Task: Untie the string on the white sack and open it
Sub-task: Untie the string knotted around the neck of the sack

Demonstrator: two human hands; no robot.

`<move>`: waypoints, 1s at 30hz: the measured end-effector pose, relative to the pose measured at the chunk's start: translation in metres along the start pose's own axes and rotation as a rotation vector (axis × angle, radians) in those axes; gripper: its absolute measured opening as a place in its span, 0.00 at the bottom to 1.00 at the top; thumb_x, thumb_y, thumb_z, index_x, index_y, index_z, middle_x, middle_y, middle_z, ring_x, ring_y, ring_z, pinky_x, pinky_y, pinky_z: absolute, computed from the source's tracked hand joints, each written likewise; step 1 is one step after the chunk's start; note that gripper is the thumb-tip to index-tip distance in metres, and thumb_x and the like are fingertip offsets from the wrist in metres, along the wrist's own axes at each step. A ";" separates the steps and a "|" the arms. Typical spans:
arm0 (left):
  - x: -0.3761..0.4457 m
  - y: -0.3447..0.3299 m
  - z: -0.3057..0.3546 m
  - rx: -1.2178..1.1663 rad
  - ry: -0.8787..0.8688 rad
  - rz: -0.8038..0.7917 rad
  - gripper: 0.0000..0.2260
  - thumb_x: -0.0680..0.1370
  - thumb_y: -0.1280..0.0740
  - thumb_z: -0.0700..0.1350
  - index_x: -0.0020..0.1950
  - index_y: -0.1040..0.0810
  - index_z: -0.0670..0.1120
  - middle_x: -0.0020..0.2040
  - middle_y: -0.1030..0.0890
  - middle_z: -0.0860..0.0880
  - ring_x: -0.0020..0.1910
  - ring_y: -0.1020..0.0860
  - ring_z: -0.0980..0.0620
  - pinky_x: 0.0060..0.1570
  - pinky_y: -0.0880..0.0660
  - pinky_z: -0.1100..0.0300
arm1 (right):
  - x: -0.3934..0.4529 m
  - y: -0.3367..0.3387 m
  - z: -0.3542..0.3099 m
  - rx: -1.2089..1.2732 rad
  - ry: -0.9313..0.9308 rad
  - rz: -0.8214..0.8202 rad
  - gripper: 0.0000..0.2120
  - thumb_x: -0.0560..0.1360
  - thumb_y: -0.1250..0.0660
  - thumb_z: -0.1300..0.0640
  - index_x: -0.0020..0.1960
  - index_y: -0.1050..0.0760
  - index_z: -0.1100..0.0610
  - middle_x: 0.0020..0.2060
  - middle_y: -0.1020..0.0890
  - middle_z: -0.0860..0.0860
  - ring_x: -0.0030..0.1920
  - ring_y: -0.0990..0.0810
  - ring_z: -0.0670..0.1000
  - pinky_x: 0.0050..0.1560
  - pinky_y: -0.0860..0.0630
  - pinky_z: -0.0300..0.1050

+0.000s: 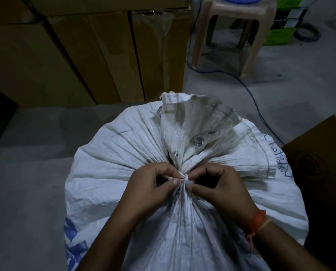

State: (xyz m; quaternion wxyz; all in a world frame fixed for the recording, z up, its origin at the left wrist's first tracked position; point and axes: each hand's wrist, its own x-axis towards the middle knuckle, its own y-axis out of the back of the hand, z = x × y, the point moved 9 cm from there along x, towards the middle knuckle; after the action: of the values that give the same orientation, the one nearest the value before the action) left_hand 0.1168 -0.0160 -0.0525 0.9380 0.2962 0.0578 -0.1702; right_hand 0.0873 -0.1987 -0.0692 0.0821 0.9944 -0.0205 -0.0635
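A big white woven sack [112, 165] with blue print stands upright below me, its neck gathered tight. Above the tie the loose mouth [192, 122] flops away from me, with a metal eyelet in it. A thin white string [185, 179] is knotted around the neck. My left hand [151, 184] pinches a strand of the string on the left of the knot. On the knot's right side my right hand [220, 186] pinches the string with fingertips. An orange thread band sits on my right wrist.
Tall brown cardboard boxes [89, 55] stand behind the sack at the left. A beige plastic stool [233, 22] stands at the back right, with a blue cable [257, 102] trailing over the grey floor. Another cardboard box [323, 149] is close on the right.
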 end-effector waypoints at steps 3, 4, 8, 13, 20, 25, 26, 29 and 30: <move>0.001 -0.001 0.000 -0.005 0.010 -0.005 0.04 0.77 0.23 0.42 0.46 0.11 0.52 0.43 0.11 0.53 0.46 0.13 0.56 0.54 0.17 0.51 | -0.001 -0.002 0.001 0.033 -0.002 -0.003 0.08 0.66 0.18 0.66 0.43 0.15 0.63 0.41 0.12 0.60 0.43 0.13 0.52 0.51 0.17 0.54; 0.001 -0.002 0.000 -0.010 0.020 -0.009 0.04 0.77 0.23 0.42 0.47 0.11 0.51 0.43 0.11 0.53 0.47 0.13 0.55 0.55 0.17 0.50 | -0.001 -0.003 0.002 0.037 -0.006 -0.007 0.09 0.66 0.18 0.66 0.43 0.15 0.65 0.42 0.12 0.61 0.43 0.14 0.52 0.51 0.17 0.56; -0.002 -0.004 -0.003 -0.033 0.031 -0.019 0.03 0.77 0.24 0.42 0.48 0.11 0.49 0.44 0.10 0.52 0.48 0.12 0.53 0.57 0.17 0.48 | -0.003 -0.004 0.004 0.047 -0.016 -0.002 0.13 0.65 0.17 0.60 0.44 0.16 0.66 0.42 0.13 0.64 0.43 0.15 0.53 0.52 0.18 0.64; -0.002 -0.005 -0.003 -0.005 0.023 -0.024 0.03 0.77 0.24 0.42 0.48 0.12 0.50 0.43 0.11 0.52 0.47 0.13 0.53 0.57 0.17 0.48 | 0.000 -0.004 0.008 0.009 -0.009 -0.022 0.10 0.67 0.18 0.66 0.45 0.16 0.66 0.42 0.13 0.64 0.42 0.14 0.59 0.51 0.18 0.67; -0.001 -0.007 -0.003 -0.020 0.036 -0.030 0.04 0.78 0.24 0.41 0.49 0.11 0.49 0.44 0.11 0.51 0.48 0.13 0.50 0.57 0.17 0.45 | 0.002 -0.004 0.007 0.001 0.002 -0.044 0.10 0.67 0.18 0.67 0.46 0.16 0.66 0.43 0.12 0.63 0.44 0.13 0.58 0.52 0.17 0.65; -0.002 -0.008 -0.003 -0.044 0.029 -0.035 0.07 0.78 0.25 0.40 0.46 0.13 0.53 0.43 0.12 0.53 0.46 0.14 0.52 0.56 0.18 0.49 | 0.002 -0.004 0.007 0.015 0.009 -0.061 0.12 0.67 0.18 0.67 0.47 0.16 0.68 0.45 0.13 0.65 0.48 0.15 0.70 0.54 0.18 0.70; -0.002 -0.008 -0.003 -0.050 0.027 -0.034 0.08 0.78 0.25 0.40 0.46 0.13 0.54 0.42 0.13 0.54 0.45 0.15 0.53 0.54 0.19 0.51 | 0.002 -0.003 0.006 0.012 0.015 -0.064 0.12 0.67 0.18 0.66 0.47 0.16 0.68 0.45 0.13 0.64 0.48 0.15 0.70 0.54 0.19 0.71; -0.002 -0.009 -0.005 -0.059 0.024 -0.032 0.08 0.78 0.25 0.41 0.45 0.14 0.55 0.40 0.14 0.55 0.42 0.17 0.56 0.50 0.21 0.56 | 0.003 -0.003 0.005 -0.002 0.038 -0.067 0.12 0.67 0.18 0.66 0.47 0.16 0.67 0.45 0.12 0.63 0.48 0.14 0.67 0.54 0.18 0.69; -0.002 -0.009 -0.005 -0.056 0.024 -0.028 0.08 0.78 0.25 0.41 0.45 0.14 0.55 0.39 0.15 0.55 0.42 0.17 0.56 0.49 0.22 0.57 | 0.003 -0.003 0.004 -0.008 0.046 -0.068 0.11 0.67 0.18 0.65 0.47 0.16 0.66 0.45 0.12 0.62 0.48 0.13 0.66 0.54 0.18 0.69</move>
State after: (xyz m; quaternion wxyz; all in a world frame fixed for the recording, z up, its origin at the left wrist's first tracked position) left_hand 0.1121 -0.0189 -0.0611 0.9427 0.2712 0.0777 -0.1782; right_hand 0.0892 -0.1969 -0.0743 0.0841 0.9954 0.0152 -0.0435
